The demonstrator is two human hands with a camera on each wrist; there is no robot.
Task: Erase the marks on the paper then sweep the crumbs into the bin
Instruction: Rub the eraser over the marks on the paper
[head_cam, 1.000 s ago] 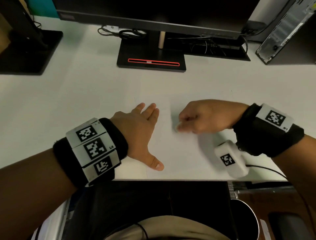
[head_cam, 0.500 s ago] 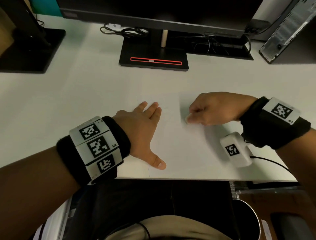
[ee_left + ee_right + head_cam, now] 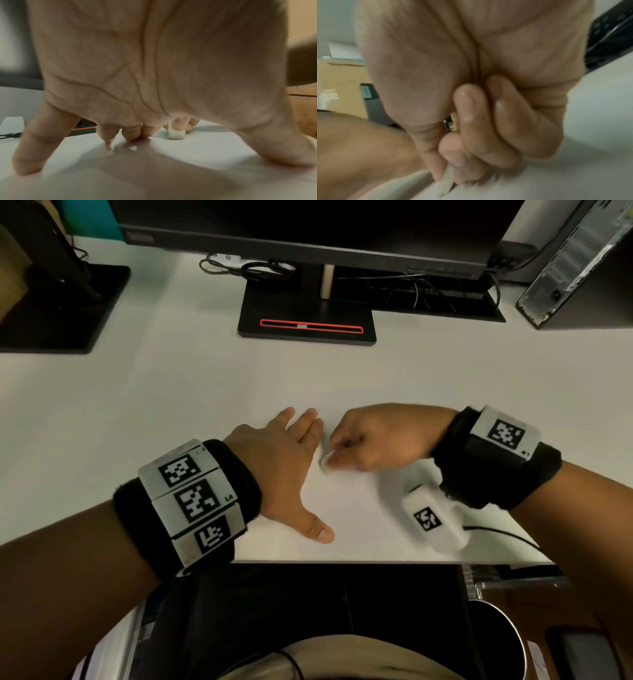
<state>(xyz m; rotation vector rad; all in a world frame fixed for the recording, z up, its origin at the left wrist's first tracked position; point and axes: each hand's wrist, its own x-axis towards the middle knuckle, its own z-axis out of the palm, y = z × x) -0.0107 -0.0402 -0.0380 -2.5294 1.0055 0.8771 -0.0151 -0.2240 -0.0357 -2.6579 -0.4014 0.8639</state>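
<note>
A flat white sheet of paper lies on the smooth white desk, near its front edge. The left hand presses flat on the sheet's left part, fingers straight and thumb spread, grasping nothing. The right hand is curled, pinching a small cream-white rubber eraser block whose lower end touches the paper just right of the left fingertips.

Half a second ago the right hand and eraser worked farther right and farther from the person; now they have come left, almost against the left hand, which has stayed put.

The left wrist view alone shows the eraser as a rounded-edged block standing on the sheet beyond the fingers. The right wrist view shows its thin edge poking out below thumb and forefinger. Only the head view shows the round dark metal bin below the desk's near right corner, and the black monitor base with a red-outlined slot far behind.
</note>
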